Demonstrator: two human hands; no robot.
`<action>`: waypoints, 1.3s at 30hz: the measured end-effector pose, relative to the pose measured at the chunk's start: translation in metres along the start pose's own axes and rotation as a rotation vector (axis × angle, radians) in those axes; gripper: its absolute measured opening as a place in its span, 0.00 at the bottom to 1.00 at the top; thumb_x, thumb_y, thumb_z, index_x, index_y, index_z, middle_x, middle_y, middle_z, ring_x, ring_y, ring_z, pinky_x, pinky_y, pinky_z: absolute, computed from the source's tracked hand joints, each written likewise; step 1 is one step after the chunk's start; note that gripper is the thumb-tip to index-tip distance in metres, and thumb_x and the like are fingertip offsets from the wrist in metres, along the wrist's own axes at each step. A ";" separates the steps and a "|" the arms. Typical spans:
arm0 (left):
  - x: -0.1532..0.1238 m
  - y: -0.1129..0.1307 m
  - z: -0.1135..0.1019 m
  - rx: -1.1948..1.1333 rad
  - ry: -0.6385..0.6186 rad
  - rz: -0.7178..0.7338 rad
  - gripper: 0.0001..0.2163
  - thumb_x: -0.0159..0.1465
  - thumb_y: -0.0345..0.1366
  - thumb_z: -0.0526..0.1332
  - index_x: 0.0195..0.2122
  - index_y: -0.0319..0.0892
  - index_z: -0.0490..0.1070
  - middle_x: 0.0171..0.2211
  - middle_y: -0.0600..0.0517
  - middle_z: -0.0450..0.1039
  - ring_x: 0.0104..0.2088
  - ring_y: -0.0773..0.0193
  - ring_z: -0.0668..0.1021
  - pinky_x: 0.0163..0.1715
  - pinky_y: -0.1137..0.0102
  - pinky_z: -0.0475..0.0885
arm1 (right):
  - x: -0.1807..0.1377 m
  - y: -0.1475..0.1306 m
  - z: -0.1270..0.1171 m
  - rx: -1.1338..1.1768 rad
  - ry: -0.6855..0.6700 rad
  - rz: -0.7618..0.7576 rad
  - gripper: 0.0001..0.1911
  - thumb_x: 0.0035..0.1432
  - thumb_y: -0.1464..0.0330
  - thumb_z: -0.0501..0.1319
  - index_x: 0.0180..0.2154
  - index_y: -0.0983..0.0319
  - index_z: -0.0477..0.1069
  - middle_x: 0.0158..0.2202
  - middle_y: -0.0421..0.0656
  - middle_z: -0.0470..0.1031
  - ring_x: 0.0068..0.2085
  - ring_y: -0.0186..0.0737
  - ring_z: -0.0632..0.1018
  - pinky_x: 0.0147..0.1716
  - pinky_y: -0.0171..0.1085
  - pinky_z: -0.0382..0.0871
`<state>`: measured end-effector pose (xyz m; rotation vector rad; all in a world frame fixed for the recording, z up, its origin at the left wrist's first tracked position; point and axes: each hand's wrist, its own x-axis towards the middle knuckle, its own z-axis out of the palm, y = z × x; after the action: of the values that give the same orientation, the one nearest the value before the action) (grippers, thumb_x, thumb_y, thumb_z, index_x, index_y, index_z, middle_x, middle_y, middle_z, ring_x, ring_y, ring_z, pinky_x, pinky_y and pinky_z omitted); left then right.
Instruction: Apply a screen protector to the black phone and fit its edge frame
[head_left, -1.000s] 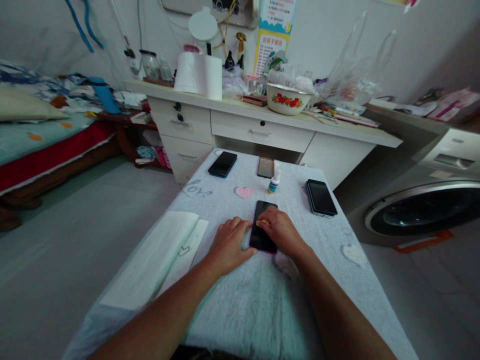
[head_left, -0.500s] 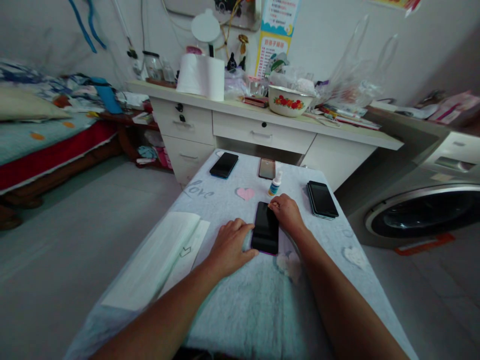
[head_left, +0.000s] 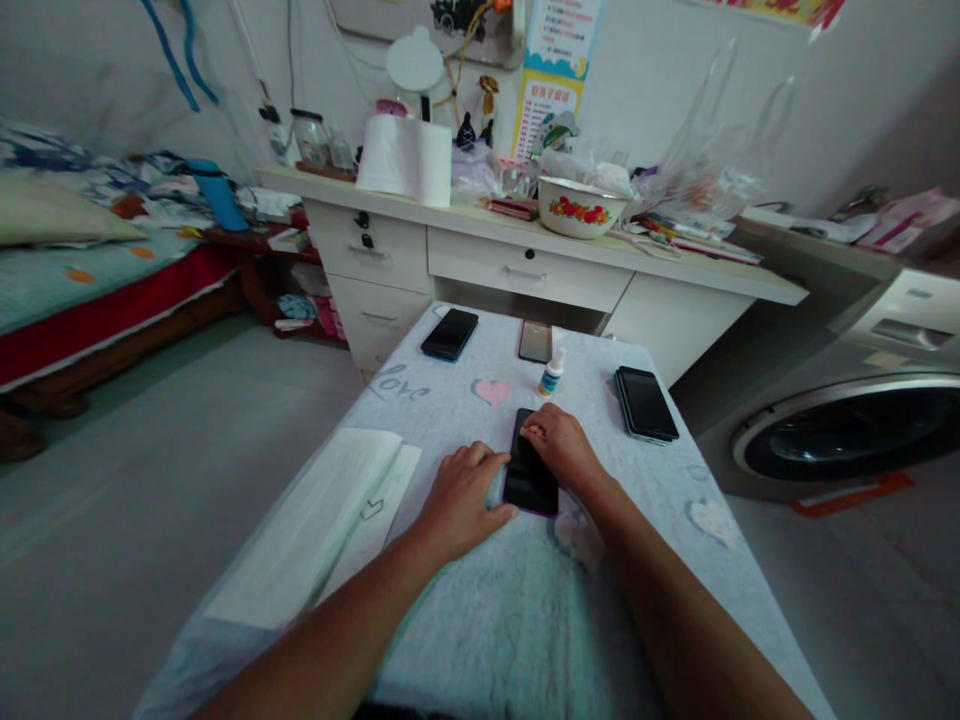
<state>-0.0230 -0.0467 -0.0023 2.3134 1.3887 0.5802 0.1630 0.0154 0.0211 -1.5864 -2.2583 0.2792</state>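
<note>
A black smartphone [head_left: 531, 485] lies face up on the cloth-covered table, its screen dark. At its left edge rests my left hand [head_left: 466, 495], thumb and index finger spread apart and touching the phone's side. My right hand [head_left: 561, 440] is over the upper part of the screen, fingers pinched together and pressed down. Whatever those fingers hold is hidden or too small to name. Just beyond the phone stands a small white bottle [head_left: 551, 373] with a blue and yellow label.
Another phone [head_left: 450, 334] lies at the far left, a flat phone-shaped item [head_left: 535, 341] at the back, and stacked phones [head_left: 646, 403] at right. White paper [head_left: 307, 530] covers the left side. Behind stands a desk [head_left: 525, 275]; a washing machine [head_left: 862, 400] is at right.
My right hand has slid left and slightly toward me, from the phone's upper right edge onto its screen. My left hand keeps its place at the left edge.
</note>
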 end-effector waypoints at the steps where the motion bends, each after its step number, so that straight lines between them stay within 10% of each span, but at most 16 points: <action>1: 0.000 0.000 0.000 0.003 0.001 -0.001 0.26 0.54 0.41 0.66 0.54 0.47 0.65 0.47 0.49 0.67 0.48 0.53 0.70 0.48 0.60 0.64 | -0.003 -0.003 0.000 0.016 -0.004 -0.012 0.05 0.60 0.72 0.60 0.35 0.64 0.75 0.34 0.43 0.71 0.36 0.35 0.72 0.38 0.32 0.62; 39: 0.002 -0.005 -0.004 -0.048 -0.053 0.025 0.31 0.51 0.42 0.69 0.56 0.48 0.64 0.48 0.50 0.67 0.48 0.54 0.69 0.49 0.60 0.64 | -0.057 -0.016 -0.033 0.209 -0.387 -0.188 0.06 0.54 0.77 0.61 0.29 0.64 0.75 0.29 0.39 0.69 0.29 0.30 0.68 0.30 0.30 0.59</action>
<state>-0.0279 -0.0426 -0.0012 2.2941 1.3090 0.5494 0.1799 -0.0452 0.0466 -1.2889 -2.5390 0.8012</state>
